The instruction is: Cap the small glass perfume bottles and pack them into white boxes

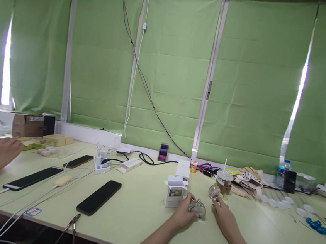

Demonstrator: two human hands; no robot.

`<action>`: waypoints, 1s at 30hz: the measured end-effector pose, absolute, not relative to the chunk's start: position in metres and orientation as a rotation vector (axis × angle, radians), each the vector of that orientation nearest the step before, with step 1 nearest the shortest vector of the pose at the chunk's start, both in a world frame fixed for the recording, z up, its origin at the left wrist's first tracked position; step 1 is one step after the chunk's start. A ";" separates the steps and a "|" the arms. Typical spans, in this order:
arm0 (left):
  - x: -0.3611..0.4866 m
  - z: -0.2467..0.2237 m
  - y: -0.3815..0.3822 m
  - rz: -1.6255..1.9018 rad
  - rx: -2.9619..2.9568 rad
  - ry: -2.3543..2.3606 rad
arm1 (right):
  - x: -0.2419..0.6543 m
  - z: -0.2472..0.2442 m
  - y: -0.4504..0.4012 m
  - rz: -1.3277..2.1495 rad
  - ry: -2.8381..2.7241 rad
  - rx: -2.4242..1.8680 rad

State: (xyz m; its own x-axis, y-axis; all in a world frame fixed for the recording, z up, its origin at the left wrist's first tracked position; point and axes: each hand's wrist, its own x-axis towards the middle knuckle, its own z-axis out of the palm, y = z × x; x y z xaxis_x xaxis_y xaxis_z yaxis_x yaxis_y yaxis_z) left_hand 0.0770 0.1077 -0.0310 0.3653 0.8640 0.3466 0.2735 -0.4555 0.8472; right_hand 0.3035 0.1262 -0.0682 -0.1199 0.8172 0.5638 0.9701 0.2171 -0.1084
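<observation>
My left hand (185,213) is closed around the side of a clear, rounded glass-like container (197,208) with a small shiny knob on top, just above or on the table. My right hand (223,213) has its fingertips pinched at the lower edge of a second clear rounded container (214,191); its far side is turned away. Left of my left hand stands a small white carton (174,196) with its flaps up and a printed picture on the front. Behind that lies another white box (183,168).
A drink cup with straw (224,181) stands just beyond my right hand. Crumpled cloth (248,181), white-capped tubes (281,204) and a blue beaded piece (316,226) lie right. Phones (99,197), cables and a power strip (100,166) lie left, near another person's hands (4,152).
</observation>
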 end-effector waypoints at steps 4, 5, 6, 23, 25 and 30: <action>0.076 -0.030 0.107 1.093 1.955 0.980 | 0.297 -0.070 0.131 -0.306 -1.986 -1.671; 0.076 -0.029 0.106 1.094 1.962 0.983 | 0.297 -0.070 0.132 -0.285 -1.989 -1.658; 0.076 -0.029 0.106 1.098 1.965 0.982 | 0.298 -0.070 0.132 -0.262 -1.992 -1.639; 0.078 -0.028 0.105 1.181 1.925 1.028 | 0.300 -0.056 0.113 0.278 -1.948 -1.152; 0.078 -0.028 0.105 1.188 1.940 1.024 | 0.298 -0.054 0.110 0.403 -1.887 -1.145; 0.077 -0.026 0.103 1.169 1.993 1.030 | 0.292 -0.042 0.100 0.510 -1.779 -1.088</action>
State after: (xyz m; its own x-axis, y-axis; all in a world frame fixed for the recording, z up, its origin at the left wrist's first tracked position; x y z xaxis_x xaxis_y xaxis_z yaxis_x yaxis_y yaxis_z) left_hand 0.0771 0.1031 -0.0262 0.3101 0.8491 0.4277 0.3180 -0.5166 0.7950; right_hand 0.2917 0.1001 -0.0418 -0.1477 0.8479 0.5092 0.4497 0.5161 -0.7289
